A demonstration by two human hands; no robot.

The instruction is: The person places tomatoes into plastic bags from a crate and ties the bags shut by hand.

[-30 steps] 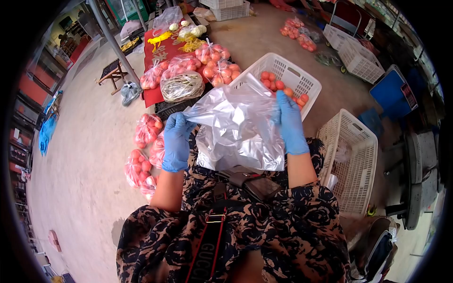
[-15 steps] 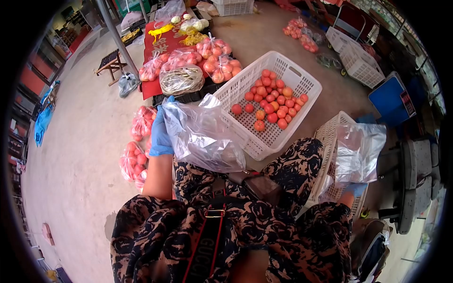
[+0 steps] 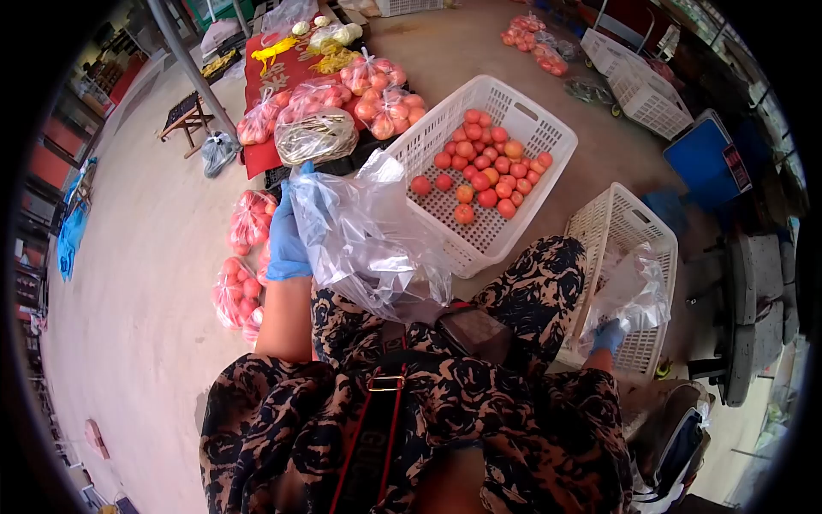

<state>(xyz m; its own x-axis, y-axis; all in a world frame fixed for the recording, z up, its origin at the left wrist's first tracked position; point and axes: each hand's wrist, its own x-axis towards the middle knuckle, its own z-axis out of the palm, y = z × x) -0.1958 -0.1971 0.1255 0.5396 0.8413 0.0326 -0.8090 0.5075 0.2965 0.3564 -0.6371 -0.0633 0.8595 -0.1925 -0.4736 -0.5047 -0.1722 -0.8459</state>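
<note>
My left hand (image 3: pixel 288 242), in a blue glove, is closed on the edge of a clear plastic bag (image 3: pixel 372 248) that hangs over my lap. To the right, my gloved right hand (image 3: pixel 609 336) is at the white crate (image 3: pixel 616 201) and grips crumpled clear plastic (image 3: pixel 640 287) lying partly inside it. Its fingertips are mostly hidden by the plastic. In front of me, loose tomatoes (image 3: pixel 488 163) lie in a larger white crate (image 3: pixel 535 201).
Tied bags of tomatoes (image 3: pixel 235 291) stand on the floor at left. More bagged tomatoes (image 3: pixel 390 111) rest on a red-covered stand (image 3: pixel 257 86) beside a bag of long pale vegetables (image 3: pixel 317 137). A metal pole (image 3: pixel 193 68) rises at left; a dark chair (image 3: pixel 749 308) stands right.
My right hand has moved left and slightly up with the plastic, which has dropped lower into the right crate. The bag in my left hand has crumpled and shifted a little. The view has tilted slightly.
</note>
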